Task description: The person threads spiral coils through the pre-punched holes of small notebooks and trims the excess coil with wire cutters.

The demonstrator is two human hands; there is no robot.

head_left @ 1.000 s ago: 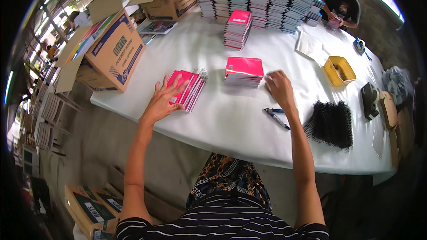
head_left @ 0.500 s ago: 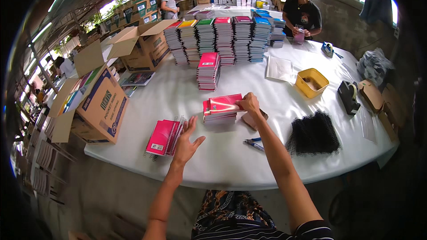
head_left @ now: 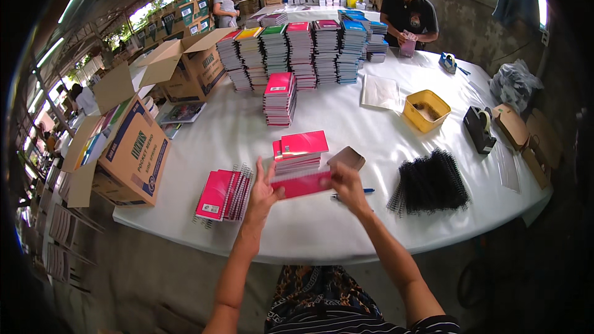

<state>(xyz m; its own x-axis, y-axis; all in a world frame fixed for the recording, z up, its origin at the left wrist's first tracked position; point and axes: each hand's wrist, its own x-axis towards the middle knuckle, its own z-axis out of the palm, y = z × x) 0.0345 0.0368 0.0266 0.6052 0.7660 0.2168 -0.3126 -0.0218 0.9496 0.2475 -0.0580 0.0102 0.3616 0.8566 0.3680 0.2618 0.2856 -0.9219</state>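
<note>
A small pink notebook (head_left: 301,185), a little blurred, is held level above the near part of the table. My right hand (head_left: 348,184) pinches its right end. At the opposite end, my left hand (head_left: 263,192) has its thumb on the cover and its fingers pointing up. Just beyond lies a short stack of pink notebooks (head_left: 303,143). Left of my left hand, several pink notebooks with spiral coils (head_left: 216,192) overlap on the table. A brown block (head_left: 348,157) sits behind my right hand, which partly covers a blue-handled tool (head_left: 369,190).
Black spiral coils (head_left: 430,182) are heaped at the right, near a yellow tub (head_left: 427,111) and a tape dispenser (head_left: 479,130). Tall notebook stacks (head_left: 300,52) stand farther back. An open carton (head_left: 139,154) borders the left side. Across the table a person (head_left: 408,12) handles something pinkish.
My right hand has lifted a pink notebook off the short stack and brought it nearer to me. My left hand has come to its left end. The view has shifted slightly.
</note>
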